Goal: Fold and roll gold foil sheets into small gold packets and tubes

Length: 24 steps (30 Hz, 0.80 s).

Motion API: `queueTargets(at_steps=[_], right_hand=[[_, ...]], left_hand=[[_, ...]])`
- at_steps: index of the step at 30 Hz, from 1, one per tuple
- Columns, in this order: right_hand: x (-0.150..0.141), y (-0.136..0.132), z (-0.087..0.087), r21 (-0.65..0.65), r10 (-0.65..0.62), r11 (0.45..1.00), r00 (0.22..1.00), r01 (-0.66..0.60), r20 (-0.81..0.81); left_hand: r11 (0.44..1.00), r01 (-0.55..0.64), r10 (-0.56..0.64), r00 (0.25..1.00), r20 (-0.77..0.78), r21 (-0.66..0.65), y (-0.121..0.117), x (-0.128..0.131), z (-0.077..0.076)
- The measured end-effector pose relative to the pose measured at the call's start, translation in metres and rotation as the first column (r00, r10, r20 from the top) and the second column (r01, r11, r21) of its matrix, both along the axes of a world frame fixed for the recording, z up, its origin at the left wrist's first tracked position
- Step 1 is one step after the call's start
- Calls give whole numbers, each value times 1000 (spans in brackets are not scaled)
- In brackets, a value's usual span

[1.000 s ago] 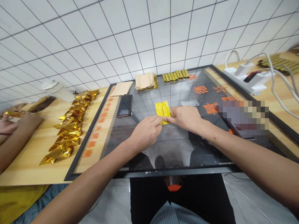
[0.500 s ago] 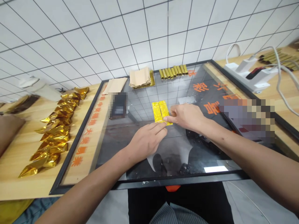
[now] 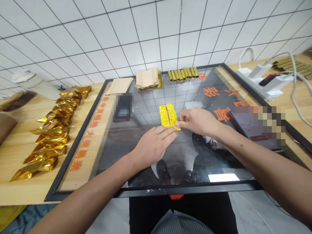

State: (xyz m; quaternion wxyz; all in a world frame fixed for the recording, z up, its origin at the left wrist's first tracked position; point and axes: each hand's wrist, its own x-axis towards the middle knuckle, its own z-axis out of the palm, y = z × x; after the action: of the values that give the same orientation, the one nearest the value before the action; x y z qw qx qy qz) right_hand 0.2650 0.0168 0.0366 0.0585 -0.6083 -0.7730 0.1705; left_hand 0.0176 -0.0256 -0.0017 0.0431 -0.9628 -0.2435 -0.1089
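A folded piece of shiny gold foil paper lies flat on the glass-topped surface, its two side panels meeting at a lengthwise seam. My left hand lies palm down, fingers stretched out together along the paper's near edge. Over the right near corner, the thumb of my right hand presses at the foil, its other fingers curled in. The underside of that grip is hidden from view.
Rolled gold tubes line the far edge, beside stacked brown-backed sheets. Phone-like devices lie left and right. Folded gold foil pieces run along the left table. A power strip with cables stands right.
My left fingertips and right thumb have slid slightly right along the foil paper's near edge. The paper stays flat, and the camera view has shifted a little.
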Motion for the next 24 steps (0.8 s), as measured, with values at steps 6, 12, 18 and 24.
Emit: queueTargets(at_steps=[6,12,18,24], right_hand=[[-4,-1,-2,41,-21,999,999,19,45],[4,1,-3,-2,53,999,996,-54,-70],[0,-1,-4,37,9,999,1000,-10,11],[2,-1,-1,-1,57,998,997,-57,-57]], left_hand=[[1000,-7,7,1000,-19,0,0,-1,0],[1000,-10,9,1000,-7,-23,0,0,-1],[1000,-18,18,1000,6,-23,0,0,-1],[999,-19,19,1000,-1,-36,0,0,2]])
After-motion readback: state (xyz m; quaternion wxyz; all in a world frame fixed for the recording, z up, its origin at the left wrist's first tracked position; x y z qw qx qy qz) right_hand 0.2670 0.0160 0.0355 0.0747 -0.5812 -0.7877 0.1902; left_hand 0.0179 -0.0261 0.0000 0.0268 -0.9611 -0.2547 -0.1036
